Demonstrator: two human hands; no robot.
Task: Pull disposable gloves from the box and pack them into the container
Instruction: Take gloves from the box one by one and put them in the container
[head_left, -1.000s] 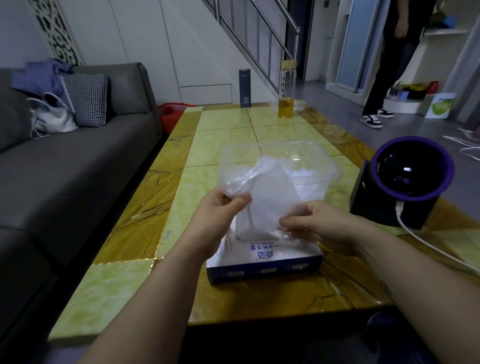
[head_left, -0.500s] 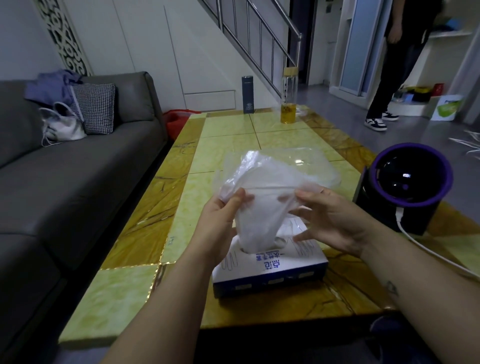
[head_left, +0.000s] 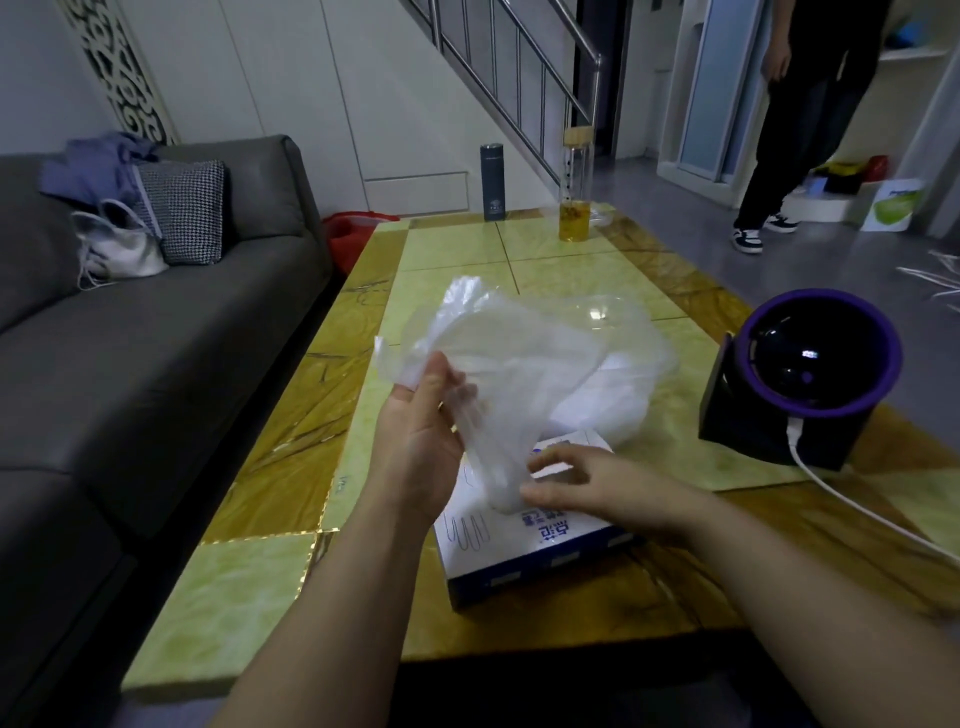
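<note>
My left hand (head_left: 423, 436) pinches 1 disposable glove (head_left: 498, 374) lifted over the glove box (head_left: 524, 551); my right hand (head_left: 587, 486) curls at its tail, grip unclear through blur. I'd free the tail cleanly, then carry it forward into the clear container (head_left: 657, 338) just behind.

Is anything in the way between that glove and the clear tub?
Nothing visible. The left hand holds the thin see-through plastic glove above the blue-and-white cardboard box; the open clear plastic container sits just behind it.
</note>
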